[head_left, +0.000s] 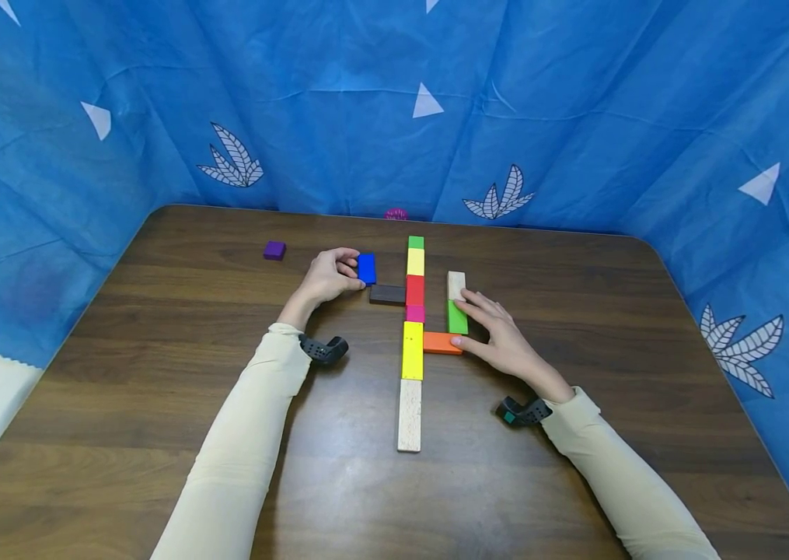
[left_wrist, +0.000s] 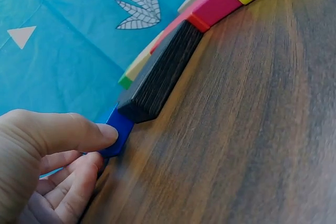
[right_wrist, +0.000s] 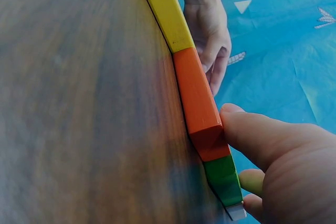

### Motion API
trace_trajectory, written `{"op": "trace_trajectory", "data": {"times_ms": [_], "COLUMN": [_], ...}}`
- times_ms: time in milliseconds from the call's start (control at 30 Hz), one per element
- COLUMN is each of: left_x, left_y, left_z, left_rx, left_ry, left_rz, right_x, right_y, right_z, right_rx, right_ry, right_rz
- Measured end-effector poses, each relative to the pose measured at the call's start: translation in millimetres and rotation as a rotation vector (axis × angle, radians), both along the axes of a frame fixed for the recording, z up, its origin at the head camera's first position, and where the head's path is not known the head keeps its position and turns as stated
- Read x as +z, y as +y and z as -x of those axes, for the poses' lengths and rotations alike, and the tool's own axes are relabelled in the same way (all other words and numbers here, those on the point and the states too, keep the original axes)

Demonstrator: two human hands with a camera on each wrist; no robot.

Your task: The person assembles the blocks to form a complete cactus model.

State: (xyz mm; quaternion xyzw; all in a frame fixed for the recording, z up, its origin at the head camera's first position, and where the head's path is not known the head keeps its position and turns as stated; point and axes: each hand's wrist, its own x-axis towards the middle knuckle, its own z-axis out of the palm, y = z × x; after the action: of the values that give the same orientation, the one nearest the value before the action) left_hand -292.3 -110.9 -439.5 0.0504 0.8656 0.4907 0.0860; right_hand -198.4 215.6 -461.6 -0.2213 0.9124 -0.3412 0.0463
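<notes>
My left hand (head_left: 327, 278) holds a blue block (head_left: 366, 269) at its left side, the thumb (left_wrist: 109, 134) on it in the left wrist view. The blue block meets the left end of a black block (head_left: 387, 295), which joins a vertical row of blocks. My right hand (head_left: 499, 334) lies with fingers spread at the right-hand branch. Its thumb (right_wrist: 233, 116) touches the end of an orange block (head_left: 441, 343). The forefinger reaches to where a green block (head_left: 458, 317) meets a pale wooden block (head_left: 456, 285).
The vertical row runs from a small green block (head_left: 416, 242) through a red block (head_left: 415, 290) and a yellow block (head_left: 412, 350) to a long pale block (head_left: 410, 415). A purple block (head_left: 274, 250) lies apart at far left. Blue cloth (head_left: 338, 109) hangs behind the wooden table (head_left: 156, 373).
</notes>
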Motion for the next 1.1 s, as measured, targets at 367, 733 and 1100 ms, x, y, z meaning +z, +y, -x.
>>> {"op": "trace_trajectory", "data": {"times_ms": [367,733,1100], "left_x": [-0.8,-3.7,-7.0], "left_y": [4.5,10.9,13.6], "left_z": [-1.2,-3.2,-4.2], "left_rx": [-0.024,-0.036,-0.009], "left_ry": [-0.005,0.046,0.080], "left_rz": [0.033,0.036,0.038], "right_x": [-1.0,-2.1,-2.0], "right_y": [1,1,1], "right_z": [1.6,3.3,3.4], "right_rx": [0.001,0.001,0.003], "right_ry": [-0.009,-0.010,-0.006], "right_rz": [0.002,-0.004,-0.004]}}
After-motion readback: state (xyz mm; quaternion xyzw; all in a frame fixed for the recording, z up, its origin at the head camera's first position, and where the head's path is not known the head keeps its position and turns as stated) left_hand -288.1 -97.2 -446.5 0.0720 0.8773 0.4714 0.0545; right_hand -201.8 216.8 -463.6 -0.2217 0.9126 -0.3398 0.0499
